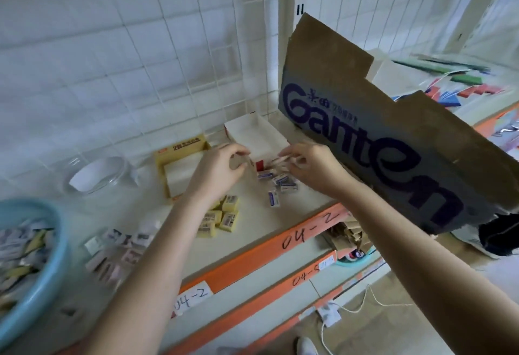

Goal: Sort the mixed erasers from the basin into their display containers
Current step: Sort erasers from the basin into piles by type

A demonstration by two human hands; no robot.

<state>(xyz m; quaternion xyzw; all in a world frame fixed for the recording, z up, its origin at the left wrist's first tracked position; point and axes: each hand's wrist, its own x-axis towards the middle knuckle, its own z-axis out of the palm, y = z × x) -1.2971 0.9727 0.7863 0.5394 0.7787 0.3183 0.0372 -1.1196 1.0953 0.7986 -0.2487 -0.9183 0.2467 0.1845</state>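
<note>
Both hands meet at the near end of a white display box with a red front (259, 137) standing on the shelf (280, 214). The left hand (224, 163) has its fingers curled in a loose pinch at the box's near left corner; whether that grip holds anything cannot be told. The right hand (306, 163) pinches its fingertips together over something small and pale at the box's near right corner, too blurred to name. Just below the right grip lie scattered white erasers with blue sleeves (278, 183). Below the left wrist sit yellow erasers (222, 217), beside a yellow display box (179, 163). Further left of the left forearm lie pale erasers (118, 248), and beyond them the blue basin (42, 279) holds the mixed erasers (19, 245).
</note>
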